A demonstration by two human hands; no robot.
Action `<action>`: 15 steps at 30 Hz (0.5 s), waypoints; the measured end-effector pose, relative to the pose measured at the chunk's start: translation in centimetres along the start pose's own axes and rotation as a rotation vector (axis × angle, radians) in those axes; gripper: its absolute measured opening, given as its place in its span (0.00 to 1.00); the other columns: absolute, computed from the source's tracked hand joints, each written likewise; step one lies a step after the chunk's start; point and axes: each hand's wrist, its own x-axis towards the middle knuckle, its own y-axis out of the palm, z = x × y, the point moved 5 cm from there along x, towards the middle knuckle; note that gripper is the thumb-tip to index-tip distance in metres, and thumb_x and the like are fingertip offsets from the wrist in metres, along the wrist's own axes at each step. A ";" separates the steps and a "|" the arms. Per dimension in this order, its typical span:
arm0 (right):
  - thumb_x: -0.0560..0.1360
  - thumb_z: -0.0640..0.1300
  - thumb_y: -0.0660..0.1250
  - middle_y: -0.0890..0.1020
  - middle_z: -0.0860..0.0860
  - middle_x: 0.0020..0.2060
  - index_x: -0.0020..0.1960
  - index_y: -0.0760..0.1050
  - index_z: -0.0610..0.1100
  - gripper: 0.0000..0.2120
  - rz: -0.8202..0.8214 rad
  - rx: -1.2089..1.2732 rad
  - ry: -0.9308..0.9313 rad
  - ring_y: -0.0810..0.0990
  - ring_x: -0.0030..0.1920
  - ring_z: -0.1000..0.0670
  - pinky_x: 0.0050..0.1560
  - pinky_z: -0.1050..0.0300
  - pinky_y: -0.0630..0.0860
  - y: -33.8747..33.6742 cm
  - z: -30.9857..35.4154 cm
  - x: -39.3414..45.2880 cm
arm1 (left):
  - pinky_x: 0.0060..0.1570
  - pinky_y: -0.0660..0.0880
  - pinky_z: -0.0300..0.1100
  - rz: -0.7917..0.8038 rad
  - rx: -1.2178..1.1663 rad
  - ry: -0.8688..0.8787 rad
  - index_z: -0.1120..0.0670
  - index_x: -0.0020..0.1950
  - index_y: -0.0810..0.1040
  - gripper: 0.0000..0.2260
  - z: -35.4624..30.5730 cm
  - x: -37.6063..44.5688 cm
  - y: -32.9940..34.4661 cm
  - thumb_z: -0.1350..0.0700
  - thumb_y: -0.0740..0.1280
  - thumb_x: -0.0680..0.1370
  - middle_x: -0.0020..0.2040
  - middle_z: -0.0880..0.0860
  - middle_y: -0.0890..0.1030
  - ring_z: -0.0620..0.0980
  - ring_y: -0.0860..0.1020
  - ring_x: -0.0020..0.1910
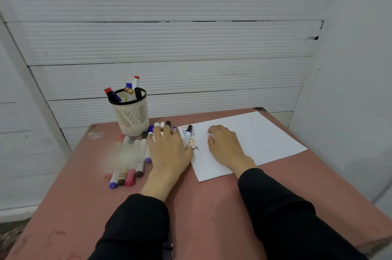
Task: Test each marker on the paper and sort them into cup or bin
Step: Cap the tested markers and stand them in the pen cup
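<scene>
A white sheet of paper (pixel 250 141) lies on the reddish table, with several coloured "test" scribbles (pixel 192 142) near its left edge. A cream mesh cup (pixel 132 114) at the back left holds several markers. More markers (pixel 129 158) lie in a loose row in front of the cup. My left hand (pixel 169 149) rests palm down on the right part of that row, fingers spread over the caps. A black-capped marker (pixel 188 133) lies across the paper's left edge beside my left hand. My right hand (pixel 226 145) rests on the paper with nothing in it.
The table (pixel 203 202) is small, with its right edge close to a grey wall panel (pixel 350 90). White ribbed boards stand right behind the table. No bin shows in this view. Both of my black sleeves cross the near half of the table.
</scene>
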 end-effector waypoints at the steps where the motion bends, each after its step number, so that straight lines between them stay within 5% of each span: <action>1: 0.82 0.42 0.54 0.74 0.47 0.64 0.68 0.69 0.42 0.16 0.004 0.014 0.003 0.72 0.63 0.46 0.64 0.53 0.64 0.0 -0.1 0.0 | 0.66 0.61 0.52 -0.008 -0.032 -0.001 0.54 0.61 0.76 0.20 -0.1 0.0 -0.3 0.44 0.61 0.75 0.67 0.54 0.70 0.57 0.63 0.67; 5: 0.82 0.41 0.54 0.74 0.47 0.64 0.68 0.69 0.41 0.16 0.011 0.074 0.015 0.72 0.63 0.47 0.66 0.54 0.63 -0.1 -0.2 -0.1 | 0.48 0.71 0.43 -0.155 -0.651 -0.110 0.52 0.47 0.79 0.07 1.1 0.1 -2.6 0.49 0.67 0.75 0.47 0.47 0.80 0.50 0.76 0.49; 8: 0.82 0.40 0.54 0.74 0.47 0.64 0.68 0.69 0.41 0.16 0.017 0.099 0.015 0.72 0.64 0.46 0.67 0.54 0.63 0.0 -0.5 0.0 | 0.35 0.69 0.30 -0.154 -1.146 -0.215 0.51 0.46 0.82 0.05 2.0 0.6 -3.2 0.51 0.72 0.74 0.42 0.46 0.82 0.41 0.77 0.40; 11: 0.82 0.40 0.55 0.75 0.46 0.63 0.68 0.69 0.41 0.16 -0.036 0.264 0.047 0.73 0.63 0.46 0.64 0.55 0.67 -0.4 -0.5 -0.1 | 0.39 0.69 0.35 -0.114 -1.225 -0.229 0.50 0.47 0.83 0.04 2.5 1.0 -2.8 0.53 0.72 0.74 0.42 0.44 0.82 0.39 0.77 0.42; 15: 0.83 0.46 0.54 0.81 0.49 0.47 0.56 0.74 0.44 0.11 -0.229 0.831 0.245 0.79 0.46 0.49 0.40 0.62 0.71 -2.6 -0.8 0.0 | 0.38 0.71 0.30 -0.024 -1.119 -0.128 0.52 0.49 0.84 0.04 2.4 1.5 -1.9 0.55 0.72 0.75 0.46 0.46 0.83 0.41 0.78 0.43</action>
